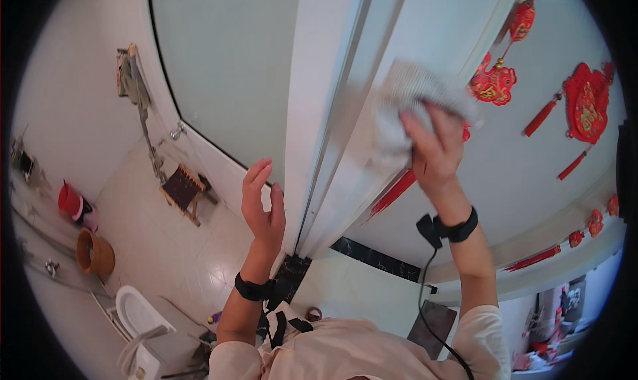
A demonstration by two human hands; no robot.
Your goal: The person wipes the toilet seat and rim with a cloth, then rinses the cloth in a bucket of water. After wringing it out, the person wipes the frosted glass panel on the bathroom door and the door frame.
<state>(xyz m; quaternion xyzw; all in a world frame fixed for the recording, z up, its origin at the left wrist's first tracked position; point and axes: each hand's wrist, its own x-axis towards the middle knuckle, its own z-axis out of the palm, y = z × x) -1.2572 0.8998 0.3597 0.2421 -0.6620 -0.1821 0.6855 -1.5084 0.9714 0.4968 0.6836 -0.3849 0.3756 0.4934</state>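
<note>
My right hand (440, 151) is closed on a pale, finely striped cloth (420, 88), pressed against the white door frame (372, 81). Motion smears the cloth and the fingertips a little. My left hand (263, 210) hangs in the air with its fingers stretched and the thumb apart, holding nothing. It is nearest to the white-edged door with a frosted panel (226, 61). Both wrists wear black bands, and a cable runs down from the right one.
Red hanging ornaments (495, 84) with tassels hang on the wall right of the frame. Left, on the tiled floor, stand a small folding stool (185, 189), a brown pot (94, 252) and a red bucket (68, 199). A white basin (138, 311) is at lower left.
</note>
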